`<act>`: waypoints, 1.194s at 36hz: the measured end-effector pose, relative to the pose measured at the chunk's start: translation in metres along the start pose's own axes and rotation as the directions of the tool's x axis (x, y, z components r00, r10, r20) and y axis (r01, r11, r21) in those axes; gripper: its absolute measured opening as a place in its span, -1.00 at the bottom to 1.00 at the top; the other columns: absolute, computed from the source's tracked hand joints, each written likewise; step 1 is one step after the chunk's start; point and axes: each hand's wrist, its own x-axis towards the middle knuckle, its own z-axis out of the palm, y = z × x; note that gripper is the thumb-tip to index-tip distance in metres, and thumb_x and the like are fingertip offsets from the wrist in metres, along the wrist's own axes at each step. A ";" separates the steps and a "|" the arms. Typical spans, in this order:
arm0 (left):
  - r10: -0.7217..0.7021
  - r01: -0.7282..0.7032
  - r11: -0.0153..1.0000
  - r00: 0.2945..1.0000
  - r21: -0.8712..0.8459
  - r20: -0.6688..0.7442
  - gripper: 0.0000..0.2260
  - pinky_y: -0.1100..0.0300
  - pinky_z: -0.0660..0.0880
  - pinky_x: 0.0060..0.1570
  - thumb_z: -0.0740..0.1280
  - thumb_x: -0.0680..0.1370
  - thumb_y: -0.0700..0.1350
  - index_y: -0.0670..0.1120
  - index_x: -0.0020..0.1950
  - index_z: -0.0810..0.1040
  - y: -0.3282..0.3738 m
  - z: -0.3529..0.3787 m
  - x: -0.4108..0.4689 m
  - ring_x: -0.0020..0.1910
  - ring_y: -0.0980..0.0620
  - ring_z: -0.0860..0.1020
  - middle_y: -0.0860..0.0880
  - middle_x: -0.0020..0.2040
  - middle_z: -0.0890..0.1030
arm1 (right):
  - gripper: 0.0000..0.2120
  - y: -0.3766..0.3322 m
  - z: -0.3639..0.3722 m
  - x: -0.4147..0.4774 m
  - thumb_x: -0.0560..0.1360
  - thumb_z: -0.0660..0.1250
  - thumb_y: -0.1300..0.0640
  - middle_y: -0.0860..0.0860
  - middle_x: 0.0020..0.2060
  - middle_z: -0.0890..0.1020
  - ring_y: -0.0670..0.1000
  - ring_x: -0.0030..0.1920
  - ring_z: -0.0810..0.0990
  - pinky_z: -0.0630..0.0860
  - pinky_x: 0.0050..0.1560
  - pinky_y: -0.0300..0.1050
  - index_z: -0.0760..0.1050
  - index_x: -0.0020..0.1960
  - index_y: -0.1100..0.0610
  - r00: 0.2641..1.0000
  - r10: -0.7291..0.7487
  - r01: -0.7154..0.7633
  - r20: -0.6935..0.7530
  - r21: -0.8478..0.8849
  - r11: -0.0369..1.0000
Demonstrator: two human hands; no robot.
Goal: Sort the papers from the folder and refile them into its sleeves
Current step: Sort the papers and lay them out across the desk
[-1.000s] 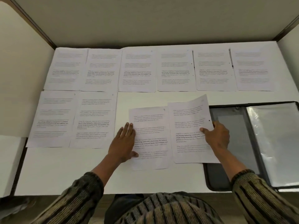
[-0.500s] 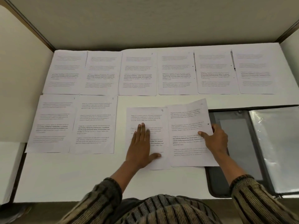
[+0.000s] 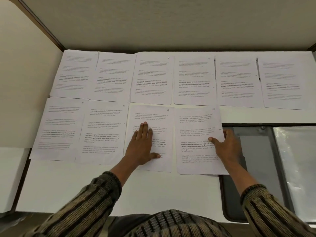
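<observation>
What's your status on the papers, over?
Left grip flat on page 9. Right grip pinches page 10 at its right edge. Ten pages out in two rows. Page 10 overlaps the open folder.

The print on every sheet is too small and fuzzy to read. In the far row of sheets (image 3: 193, 79), the numbers on the two left ones and the two right ones cannot be made out. The left hand (image 3: 142, 147) lies flat and covers some lines of sheet 9 (image 3: 150, 117). The right hand (image 3: 229, 147) holds sheet 10 (image 3: 196, 127), and its fingers (image 3: 227, 133) are partly tucked behind the edge. Sheet 10 hides the left side of the folder (image 3: 256, 151). The folder runs off the right edge, and its shiny sleeve (image 3: 295, 159) glares too much to see inside.
</observation>
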 end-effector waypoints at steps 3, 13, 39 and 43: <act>0.001 -0.001 1.000 1.000 0.014 -0.003 0.16 -0.15 -0.06 0.68 0.32 0.50 0.49 -0.21 0.71 -0.21 0.001 -0.001 0.001 0.68 -0.20 -0.33 -0.24 0.67 -0.37 | -0.55 -0.005 0.005 0.000 0.48 0.60 0.12 0.08 0.12 0.67 0.11 -0.01 0.65 0.59 -0.11 -0.02 0.45 0.24 0.16 1.000 -0.001 0.002 -0.029 0.037 0.999; -0.013 0.013 1.000 1.000 0.009 -0.027 0.15 -0.12 -0.03 0.68 0.36 0.49 0.46 -0.19 0.72 -0.15 -0.001 -0.009 0.007 0.70 -0.17 -0.28 -0.21 0.70 -0.32 | -0.38 -0.009 0.011 -0.008 0.46 0.60 0.25 0.17 0.25 0.58 0.10 0.16 0.55 0.47 0.05 -0.10 0.38 0.42 0.23 0.999 -0.053 0.053 -0.011 0.053 0.997; -0.026 0.025 0.999 0.999 -0.021 -0.042 0.04 -0.12 0.04 0.66 0.39 0.54 0.37 -0.16 0.73 -0.07 0.000 -0.018 0.003 0.71 -0.14 -0.24 -0.17 0.71 -0.29 | -0.16 0.020 0.048 -0.026 0.61 0.15 -0.38 0.19 0.69 -0.06 0.19 0.69 -0.11 -0.01 0.66 0.17 0.11 0.69 0.13 0.871 -0.378 0.491 0.313 -0.561 0.666; -0.027 0.027 0.999 0.999 -0.026 -0.036 0.04 -0.13 0.06 0.66 0.41 0.54 0.36 -0.17 0.73 -0.06 0.001 -0.019 0.004 0.71 -0.15 -0.24 -0.18 0.71 -0.28 | -0.14 0.018 0.047 -0.026 0.60 0.23 -0.35 0.20 0.69 -0.03 0.19 0.69 -0.09 0.02 0.66 0.17 0.13 0.68 0.16 0.870 -0.380 0.494 0.316 -0.555 0.669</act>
